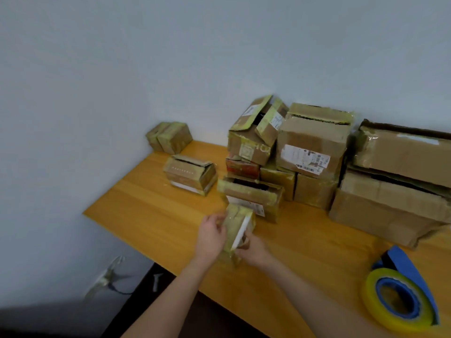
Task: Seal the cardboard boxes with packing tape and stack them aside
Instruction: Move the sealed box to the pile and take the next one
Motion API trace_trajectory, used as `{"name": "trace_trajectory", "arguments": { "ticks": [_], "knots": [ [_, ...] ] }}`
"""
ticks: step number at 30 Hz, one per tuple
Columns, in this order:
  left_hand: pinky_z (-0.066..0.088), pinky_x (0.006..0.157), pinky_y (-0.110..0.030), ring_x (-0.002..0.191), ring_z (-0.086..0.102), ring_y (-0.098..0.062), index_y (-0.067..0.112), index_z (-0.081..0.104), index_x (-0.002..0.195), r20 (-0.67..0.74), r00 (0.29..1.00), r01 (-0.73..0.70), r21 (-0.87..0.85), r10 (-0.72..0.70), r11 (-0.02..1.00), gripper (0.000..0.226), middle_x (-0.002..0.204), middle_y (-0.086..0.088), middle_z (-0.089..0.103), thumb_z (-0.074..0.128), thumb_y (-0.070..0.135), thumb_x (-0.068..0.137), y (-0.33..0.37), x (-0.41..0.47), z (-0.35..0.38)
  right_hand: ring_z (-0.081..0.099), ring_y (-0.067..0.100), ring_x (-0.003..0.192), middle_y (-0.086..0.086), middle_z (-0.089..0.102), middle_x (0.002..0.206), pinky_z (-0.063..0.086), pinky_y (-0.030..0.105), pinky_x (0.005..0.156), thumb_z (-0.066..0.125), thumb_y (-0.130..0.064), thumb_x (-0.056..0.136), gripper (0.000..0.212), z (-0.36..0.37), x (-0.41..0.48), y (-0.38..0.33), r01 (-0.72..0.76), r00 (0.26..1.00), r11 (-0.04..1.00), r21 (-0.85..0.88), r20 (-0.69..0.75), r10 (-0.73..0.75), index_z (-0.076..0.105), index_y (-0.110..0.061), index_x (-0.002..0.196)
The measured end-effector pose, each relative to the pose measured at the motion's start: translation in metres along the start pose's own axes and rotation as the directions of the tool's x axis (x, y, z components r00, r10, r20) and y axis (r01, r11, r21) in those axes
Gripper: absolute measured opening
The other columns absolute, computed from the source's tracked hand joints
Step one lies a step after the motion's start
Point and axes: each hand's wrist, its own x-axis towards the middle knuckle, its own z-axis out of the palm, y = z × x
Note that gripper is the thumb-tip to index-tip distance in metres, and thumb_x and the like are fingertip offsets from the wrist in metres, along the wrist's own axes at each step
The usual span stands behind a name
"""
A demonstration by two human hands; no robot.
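**Sealing Status: One Small Box in Hand, Most of the Pile Outstanding**

A small cardboard box point(238, 228) is being held just above the orange wood-grain counter point(151, 215) at lower centre of the frame. It is being gripped along its left face by the left hand point(211, 236), with the fingers curled over the upper edge. Its lower right edge is being pinched by the right hand point(253, 247). A white strip is showing on the box's right side, but it is being obscured by blur and cannot be identified.

The tape roll point(395, 306), glossy yellowish film on a blue dispenser, is lying unheld at lower right. This box is therefore judged as being positioned or checked, not taped.

Two small boxes point(169, 137) at the counter's far left corner are wrapped in shiny yellowed tape and are being counted as probably finished. In the pile point(310, 152) at centre right, lifted flaps, open tops, creased corrugated board and old labels are being displayed. Most of the sealing and stacking is judged as remaining.
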Motion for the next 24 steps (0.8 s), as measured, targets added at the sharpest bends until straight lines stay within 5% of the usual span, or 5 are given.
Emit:
{"name": "trace_trajectory", "arguments": {
  "ticks": [7,10,13,18,24],
  "knots": [
    [0.044,0.084,-0.028,0.110,0.056,-0.018,0.015,0.051,0.130,-0.093,0.989,0.108,-0.047,-0.112,0.993,0.034,0.129,-0.006,0.050,0.052,0.019,0.097,-0.051,0.079,-0.050,0.058,0.013,0.092,-0.006,0.059,0.099,0.052,0.031,0.081,0.057,-0.024,0.095,0.033,-0.001,0.056,-0.088,0.132,0.943,0.983,-0.129,-0.289,-0.164,0.054,-0.020,0.128],
    [0.043,0.094,-0.033,0.123,0.050,-0.023,0.012,0.041,0.139,-0.104,0.979,0.162,-0.107,-0.173,0.981,0.048,0.139,-0.008,0.045,0.056,0.023,0.096,-0.073,0.135,-0.069,0.056,0.015,0.100,0.000,0.060,0.110,0.045,0.025,0.081,0.061,-0.024,0.094,0.050,0.007,0.099,-0.141,0.178,0.942,0.984,-0.031,-0.282,-0.179,0.044,-0.017,0.141],
    [0.037,0.104,-0.036,0.135,0.037,-0.026,0.008,0.027,0.148,-0.087,0.970,0.218,-0.118,-0.228,0.969,0.067,0.149,-0.010,0.036,0.060,0.030,0.093,-0.100,0.193,-0.087,0.044,0.025,0.133,0.008,0.041,0.149,0.043,0.035,0.103,0.067,-0.033,0.090,0.082,0.021,0.153,-0.173,0.036,0.979,0.994,0.099,-0.202,-0.015,0.018,-0.015,0.154],
    [0.026,0.112,-0.042,0.144,0.019,-0.030,0.005,0.006,0.153,0.024,0.951,0.307,-0.163,-0.307,0.938,0.097,0.159,-0.015,0.014,0.066,0.041,0.087,-0.140,0.270,-0.100,0.029,0.031,0.143,0.009,0.022,0.159,0.031,0.042,0.112,0.073,-0.042,0.083,0.108,0.029,0.216,-0.188,-0.178,0.959,0.952,0.248,-0.175,0.225,-0.004,-0.016,0.156],
    [0.036,0.108,-0.048,0.137,0.034,-0.035,0.006,0.016,0.151,0.169,0.902,0.430,-0.266,-0.397,0.863,0.086,0.153,-0.016,0.028,0.060,0.045,0.089,-0.157,0.314,-0.093,0.033,0.030,0.140,0.005,0.029,0.157,0.034,0.049,0.113,0.081,-0.045,0.074,0.110,0.034,0.249,-0.186,-0.252,0.940,0.837,0.485,-0.082,0.330,0.010,-0.023,0.155]
  ]
}}
